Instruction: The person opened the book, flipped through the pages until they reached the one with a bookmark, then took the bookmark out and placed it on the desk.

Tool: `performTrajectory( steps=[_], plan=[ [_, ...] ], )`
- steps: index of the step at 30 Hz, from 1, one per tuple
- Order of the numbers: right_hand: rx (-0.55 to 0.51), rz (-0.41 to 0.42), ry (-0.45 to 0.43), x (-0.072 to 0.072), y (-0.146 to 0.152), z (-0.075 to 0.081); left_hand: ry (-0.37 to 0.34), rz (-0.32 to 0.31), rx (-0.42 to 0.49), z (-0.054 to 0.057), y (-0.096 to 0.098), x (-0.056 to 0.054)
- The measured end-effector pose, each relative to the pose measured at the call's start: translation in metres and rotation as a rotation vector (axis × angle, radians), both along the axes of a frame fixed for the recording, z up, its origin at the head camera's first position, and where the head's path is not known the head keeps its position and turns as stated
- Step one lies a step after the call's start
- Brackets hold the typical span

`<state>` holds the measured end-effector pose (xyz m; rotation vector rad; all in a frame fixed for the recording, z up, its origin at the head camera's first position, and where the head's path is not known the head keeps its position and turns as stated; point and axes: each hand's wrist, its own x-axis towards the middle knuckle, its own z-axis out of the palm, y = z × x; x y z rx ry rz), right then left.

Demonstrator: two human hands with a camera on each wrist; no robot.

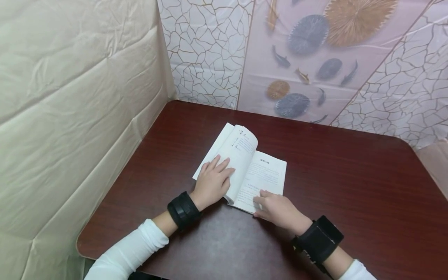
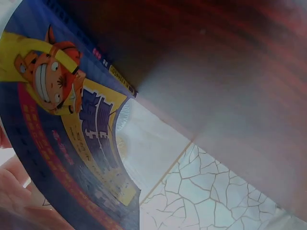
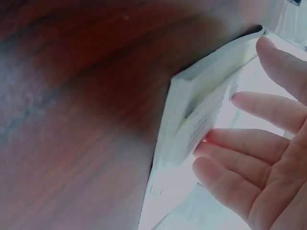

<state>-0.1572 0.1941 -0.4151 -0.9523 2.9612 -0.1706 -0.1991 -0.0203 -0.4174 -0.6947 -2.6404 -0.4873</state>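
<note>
book (image 1: 245, 165): lying opened under both hands | left hand (image 1: 212, 182): fingers spread over left pages (image 1: 235, 149) | right hand (image 1: 278, 209): loose, fingers on right page (image 1: 266, 171) | risk imo: bowed left pages look springy, could flop shut if left eases off

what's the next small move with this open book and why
Probably slide the left hand toward the middle of the book and press lightly: the left pages bulge upward there, while the right page lies flatter, with the right hand at its lower part.
</note>
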Motion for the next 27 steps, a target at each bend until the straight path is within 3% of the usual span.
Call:
performTrajectory(
  steps=[6,13,16,19,23,27],
  plan=[
    [-0.035,0.063,0.037,0.001,0.003,0.003,0.032,-0.002,-0.007,-0.001,-0.001,0.0],
    [-0.079,-0.017,0.168,0.003,0.009,0.001,0.033,0.002,-0.041,0.002,-0.001,0.001],
    [-0.15,-0.117,0.23,0.003,0.013,-0.001,0.021,-0.013,-0.046,0.004,-0.001,0.001],
    [-0.294,-0.262,0.213,0.003,0.015,0.0,0.013,-0.044,-0.033,0.005,-0.001,0.001],
    [-0.474,-0.456,0.078,0.001,0.013,0.006,-0.001,-0.086,-0.017,0.005,-0.001,0.004],
    [-0.528,-0.541,-0.032,-0.002,0.009,0.009,-0.015,-0.099,-0.013,0.005,0.0,0.005]
  ],
)
